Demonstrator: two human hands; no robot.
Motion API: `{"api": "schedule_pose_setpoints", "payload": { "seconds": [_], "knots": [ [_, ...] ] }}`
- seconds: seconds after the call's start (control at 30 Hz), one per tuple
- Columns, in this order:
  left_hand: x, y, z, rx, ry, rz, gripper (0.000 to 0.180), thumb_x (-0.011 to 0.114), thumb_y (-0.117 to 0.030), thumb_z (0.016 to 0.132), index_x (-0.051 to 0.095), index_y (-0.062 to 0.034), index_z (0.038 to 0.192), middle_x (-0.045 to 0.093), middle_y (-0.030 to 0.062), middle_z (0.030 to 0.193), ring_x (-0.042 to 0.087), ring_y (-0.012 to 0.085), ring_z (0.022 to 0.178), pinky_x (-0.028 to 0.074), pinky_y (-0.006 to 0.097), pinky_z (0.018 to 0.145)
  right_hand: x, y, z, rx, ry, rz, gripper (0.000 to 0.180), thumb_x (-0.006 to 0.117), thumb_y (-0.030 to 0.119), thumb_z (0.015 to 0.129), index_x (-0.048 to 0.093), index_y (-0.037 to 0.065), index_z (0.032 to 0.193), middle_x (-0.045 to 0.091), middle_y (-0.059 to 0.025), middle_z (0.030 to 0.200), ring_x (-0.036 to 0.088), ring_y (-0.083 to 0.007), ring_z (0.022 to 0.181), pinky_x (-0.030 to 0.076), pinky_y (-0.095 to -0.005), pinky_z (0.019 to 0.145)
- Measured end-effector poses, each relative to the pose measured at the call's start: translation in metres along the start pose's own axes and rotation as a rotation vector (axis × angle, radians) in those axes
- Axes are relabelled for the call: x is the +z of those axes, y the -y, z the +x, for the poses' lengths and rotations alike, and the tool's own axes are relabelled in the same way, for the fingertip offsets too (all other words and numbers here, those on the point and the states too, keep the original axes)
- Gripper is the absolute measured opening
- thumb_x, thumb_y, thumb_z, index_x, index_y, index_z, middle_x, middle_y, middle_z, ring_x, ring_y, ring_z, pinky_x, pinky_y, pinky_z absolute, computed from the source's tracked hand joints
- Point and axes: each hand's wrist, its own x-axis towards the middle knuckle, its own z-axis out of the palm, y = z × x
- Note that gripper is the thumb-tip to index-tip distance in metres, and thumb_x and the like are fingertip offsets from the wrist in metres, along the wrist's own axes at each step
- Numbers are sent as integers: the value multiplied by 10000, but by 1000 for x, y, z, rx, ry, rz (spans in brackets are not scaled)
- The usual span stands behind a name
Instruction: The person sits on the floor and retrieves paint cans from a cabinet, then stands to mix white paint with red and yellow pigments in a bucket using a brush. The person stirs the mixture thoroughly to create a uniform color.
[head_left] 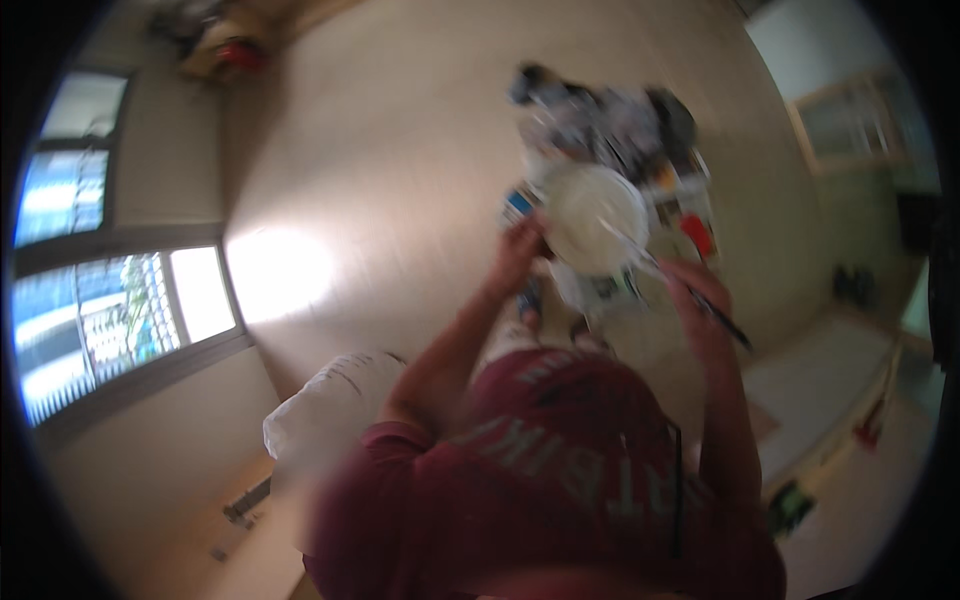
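Note:
A round white tub (572, 178) with a pale, creamy inside is in front of me, its open top facing up. My left hand (522, 246) is closed on its near left edge, beside a blue and white patch (519, 204) that could be a label or a separate thing. My right hand (692, 284) grips a long thin tool with a dark handle (730, 325). The tool's light-coloured end reaches over the right rim into the tub. Blur hides whether that end is a brush or a blade.
Behind the tub lies a heap of grey and dark crumpled material (610, 120). To its right are a red item (695, 235) and a pale container (690, 190). A stuffed white bag (335, 400) stands at my left, near windows (110, 300). A wooden frame (850, 125) is at far right.

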Motion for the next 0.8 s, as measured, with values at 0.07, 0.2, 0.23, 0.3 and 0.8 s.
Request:
{"api": "schedule_pose_setpoints", "payload": {
  "seconds": [0.07, 0.2, 0.23, 0.3, 0.8],
  "knots": [
    [-11, 23, 0, -43, 26, 23, 404, 563, -390, 1126, 667, -29, 1275, 740, 69, 1022, 715, 170, 897, 593, 336, 794, 22, -16, -9, 53, -13, 60, 192, 682, 79, 1029, 748, -11, 1184, 753, -140, 1112, 719, -233, 1005, 563, -349, 898],
    [-16, 84, 9, -201, -59, -54, 373, 557, -329, 1129, 641, -4, 1293, 734, 96, 1072, 728, 188, 898, 609, 336, 809, 71, -84, -31, 169, -64, 106, 222, 682, 80, 1019, 755, 40, 1224, 757, -127, 1070, 729, -230, 973, 567, -347, 875],
    [-16, 98, 12, -233, -89, -72, 368, 560, -317, 1128, 636, 5, 1287, 730, 104, 1075, 728, 185, 881, 612, 331, 797, 81, -100, -39, 199, -109, 109, 235, 685, 76, 1012, 752, 43, 1234, 760, -130, 1076, 733, -235, 978, 570, -351, 876],
    [-17, 122, 21, -298, -114, -74, 354, 547, -297, 1133, 629, 9, 1292, 726, 103, 1064, 726, 194, 879, 613, 333, 801, 99, -125, -53, 248, -187, 132, 263, 691, 69, 998, 747, 51, 1255, 765, -137, 1087, 741, -245, 988, 576, -358, 880],
    [-32, 166, 71, -422, -154, 111, 410, 525, -261, 1128, 559, 32, 1413, 637, 175, 1310, 728, 248, 1021, 633, 358, 880, 176, -160, -69, 80, -260, -93, 402, 681, 80, 978, 655, 56, 1379, 693, -172, 1236, 696, -375, 1062, 578, -435, 919]
  ]
}}
